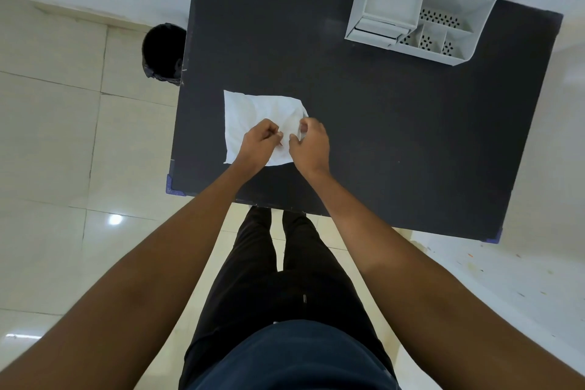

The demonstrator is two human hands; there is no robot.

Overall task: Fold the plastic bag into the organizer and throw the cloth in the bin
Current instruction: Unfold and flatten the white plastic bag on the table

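Note:
A white crumpled cloth (253,111) lies flat on the black table (380,136) near its left edge. Both hands rest over the cloth's near right part. My left hand (258,144) pinches with fingers closed at a small, thin clear piece that looks like the plastic bag (299,130). My right hand (310,147) grips the same clear piece from the right; most of it is hidden by the fingers. The white organizer (474,6), with several compartments, stands at the table's far right. The black bin (163,54) stands on the floor just left of the table.
The table's near edge runs just below my hands, with blue tape on its corners (169,184). My legs stand close to that edge. Pale tiled floor (63,136) surrounds the table, and a white wall lies behind it.

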